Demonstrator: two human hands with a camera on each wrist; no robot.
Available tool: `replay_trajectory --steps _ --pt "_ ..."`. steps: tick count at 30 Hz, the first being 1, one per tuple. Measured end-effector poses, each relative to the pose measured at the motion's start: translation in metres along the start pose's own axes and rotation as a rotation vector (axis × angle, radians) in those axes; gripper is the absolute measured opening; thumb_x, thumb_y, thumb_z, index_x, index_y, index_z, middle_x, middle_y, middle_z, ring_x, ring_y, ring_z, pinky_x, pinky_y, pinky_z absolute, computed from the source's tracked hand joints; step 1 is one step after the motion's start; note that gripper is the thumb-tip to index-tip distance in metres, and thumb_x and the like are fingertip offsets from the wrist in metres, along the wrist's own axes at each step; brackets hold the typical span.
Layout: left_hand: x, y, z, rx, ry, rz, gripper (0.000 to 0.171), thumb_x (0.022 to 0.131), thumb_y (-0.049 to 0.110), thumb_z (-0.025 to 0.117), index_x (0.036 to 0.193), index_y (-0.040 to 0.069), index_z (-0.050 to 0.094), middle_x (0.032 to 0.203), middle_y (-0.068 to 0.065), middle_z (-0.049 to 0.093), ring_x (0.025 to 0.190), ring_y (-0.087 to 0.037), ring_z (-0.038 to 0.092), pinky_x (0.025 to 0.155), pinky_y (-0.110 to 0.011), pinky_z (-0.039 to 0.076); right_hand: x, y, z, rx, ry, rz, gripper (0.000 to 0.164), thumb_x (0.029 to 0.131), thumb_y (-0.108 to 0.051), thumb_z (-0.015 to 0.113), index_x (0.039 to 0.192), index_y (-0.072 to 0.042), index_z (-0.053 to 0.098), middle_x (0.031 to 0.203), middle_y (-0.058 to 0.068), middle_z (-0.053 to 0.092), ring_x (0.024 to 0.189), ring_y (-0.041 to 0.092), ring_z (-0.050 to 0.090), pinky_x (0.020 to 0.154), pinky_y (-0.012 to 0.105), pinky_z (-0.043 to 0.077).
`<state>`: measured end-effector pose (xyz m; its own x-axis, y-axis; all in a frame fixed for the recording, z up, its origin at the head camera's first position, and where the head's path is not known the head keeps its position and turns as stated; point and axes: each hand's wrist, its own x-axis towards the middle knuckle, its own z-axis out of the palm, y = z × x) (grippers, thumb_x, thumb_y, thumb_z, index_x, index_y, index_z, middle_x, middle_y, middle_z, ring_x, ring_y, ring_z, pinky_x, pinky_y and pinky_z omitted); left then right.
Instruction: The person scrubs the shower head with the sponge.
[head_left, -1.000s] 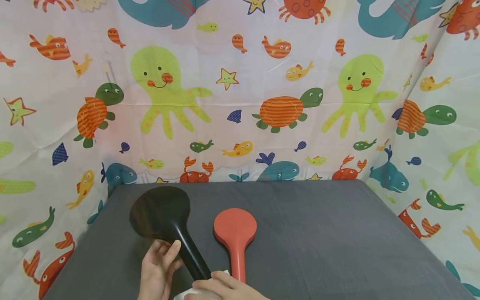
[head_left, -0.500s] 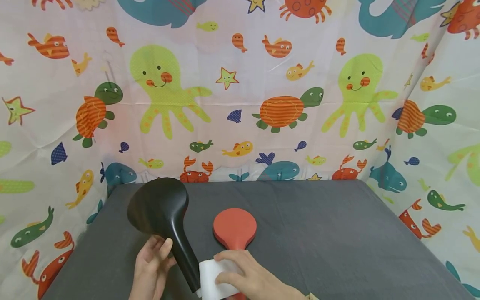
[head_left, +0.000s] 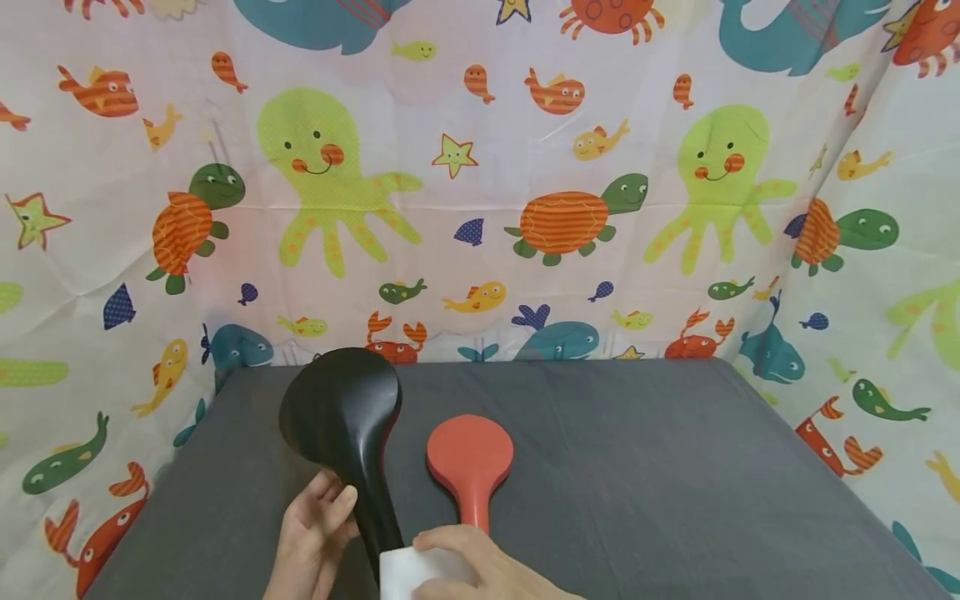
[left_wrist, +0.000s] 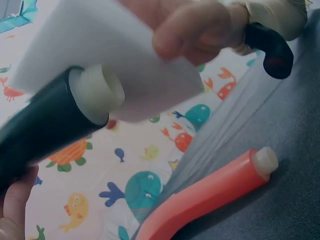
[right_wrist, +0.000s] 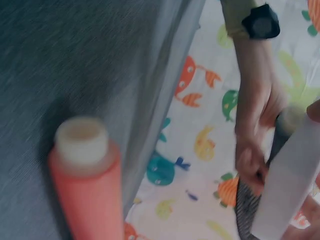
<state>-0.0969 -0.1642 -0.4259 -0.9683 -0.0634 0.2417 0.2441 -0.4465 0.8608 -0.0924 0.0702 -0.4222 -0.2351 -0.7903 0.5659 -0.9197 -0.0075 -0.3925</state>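
A black handheld shower head (head_left: pixel 341 408) is held up over the table, its round head pointing away and left. My left hand (head_left: pixel 311 533) grips it around the handle near the neck. At the handle's lower end my right hand (head_left: pixel 491 567) pinches a white rectangular sponge (head_left: pixel 405 573) between thumb and fingers. In the left wrist view the sponge lies behind the pale threaded end (left_wrist: pixel 102 90) of the black handle; whether they touch I cannot tell. The perforated underside (right_wrist: pixel 246 212) of the black head shows in the right wrist view.
A red shower head (head_left: pixel 469 450) lies on the grey table (head_left: pixel 637 467), right of the black one. Its pale threaded end (right_wrist: pixel 82 142) faces the person. A white curtain (head_left: pixel 420 242) printed with sea animals hangs behind and at both sides.
The sponge has gone from the handle's end out to the right, then back in front of it. The black shower head has risen slightly, shifted right and turned more upright. The red one stays put.
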Motion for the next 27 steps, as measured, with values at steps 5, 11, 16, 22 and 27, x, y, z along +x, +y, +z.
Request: replay_trajectory --steps 5,11,16,22,27 --pt "0.001 0.003 0.001 0.014 -0.026 -0.069 0.022 0.093 -0.003 0.047 0.110 0.003 0.060 0.102 -0.004 0.061 0.085 -0.013 0.058 0.065 -0.034 0.054 -0.016 0.007 -0.008 -0.146 0.024 0.115 0.039 0.094 -0.030 0.054 0.126 -0.013 0.041 0.140 0.013 0.022 0.122 0.022 0.035 0.090 0.020 0.042" --pt "0.011 -0.007 -0.005 0.134 0.135 -0.219 0.035 0.088 0.002 0.059 0.121 -0.007 0.053 0.104 -0.007 0.064 0.088 -0.015 0.061 0.067 -0.035 0.054 -0.036 0.011 -0.016 -0.287 0.061 0.428 0.049 0.091 -0.032 0.058 0.131 -0.013 0.037 0.126 0.002 0.037 0.106 0.013 0.043 0.073 0.018 0.046" --pt "0.020 -0.020 -0.023 0.260 0.176 -0.337 0.054 0.088 0.008 0.062 0.133 -0.012 0.039 0.123 -0.021 0.055 0.093 -0.014 0.062 0.074 -0.035 0.053 -0.056 0.016 -0.026 -0.408 0.143 0.739 0.056 0.084 -0.037 0.066 0.128 -0.011 0.042 0.106 -0.003 0.043 0.086 0.007 0.045 0.063 0.022 0.045" --pt "0.017 -0.032 -0.039 0.339 0.110 -0.390 0.051 0.089 0.010 0.059 0.125 -0.019 0.039 0.107 -0.019 0.058 0.085 -0.015 0.061 0.072 -0.035 0.052 -0.075 0.023 -0.027 -0.601 0.220 0.838 0.053 0.074 -0.029 0.074 0.114 -0.004 0.050 0.080 0.000 0.037 0.063 0.008 0.038 0.047 0.019 0.036" --pt "0.016 -0.039 -0.047 0.364 -0.001 -0.420 0.062 0.090 0.013 0.056 0.128 -0.025 0.025 0.112 -0.026 0.053 0.088 -0.016 0.059 0.075 -0.034 0.051 -0.085 0.028 -0.022 -0.731 0.244 0.847 0.056 0.068 -0.029 0.075 0.109 0.002 0.052 0.075 0.004 0.035 0.060 0.013 0.037 0.044 0.022 0.035"
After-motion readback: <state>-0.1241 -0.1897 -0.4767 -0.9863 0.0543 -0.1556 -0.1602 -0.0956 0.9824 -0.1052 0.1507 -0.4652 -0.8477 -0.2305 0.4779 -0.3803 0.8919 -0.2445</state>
